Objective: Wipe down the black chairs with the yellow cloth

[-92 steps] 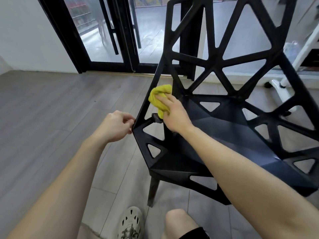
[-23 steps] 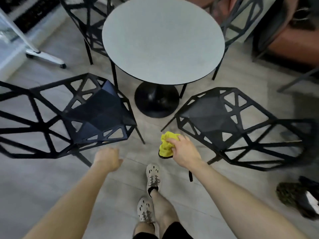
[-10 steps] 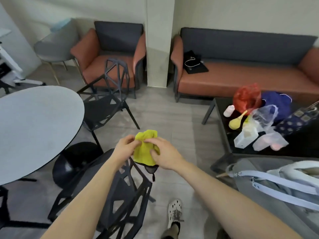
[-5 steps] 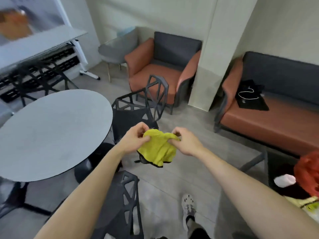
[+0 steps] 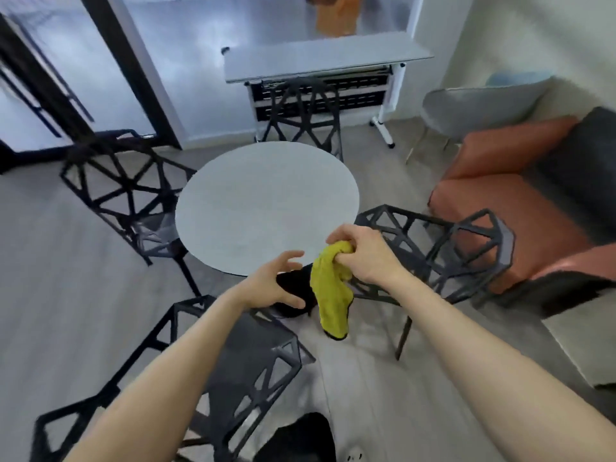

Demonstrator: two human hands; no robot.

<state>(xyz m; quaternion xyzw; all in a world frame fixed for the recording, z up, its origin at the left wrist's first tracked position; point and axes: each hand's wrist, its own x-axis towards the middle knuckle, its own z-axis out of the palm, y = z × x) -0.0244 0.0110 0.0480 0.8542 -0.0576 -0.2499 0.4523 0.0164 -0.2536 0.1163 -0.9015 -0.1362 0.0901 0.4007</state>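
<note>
At the far left, a black plastic chair with an open triangular lattice frame [image 5: 155,230] stands with its seat tucked under the table's edge. A second black lattice chair [image 5: 260,345] sits low in the view, close to me, partly under my left forearm. Between them is the round grey-topped table [image 5: 266,201], and a third black lattice chair [image 5: 305,108] stands at its far side.

My left grip [image 5: 271,283] hovers in front of the table's near rim with its fingers spread, holding nothing, just beside the cloth. The yellow cloth with dark edging [image 5: 330,295] hangs in the air before that rim, dangling in one long, loose fold. My right grip [image 5: 363,255] holds it at the top, fingers curled and bunching the fabric.

Behind that grip, a fourth black lattice chair [image 5: 416,261] stands at the table's right side. An orange upholstered armchair [image 5: 520,201] is beyond it.
</note>
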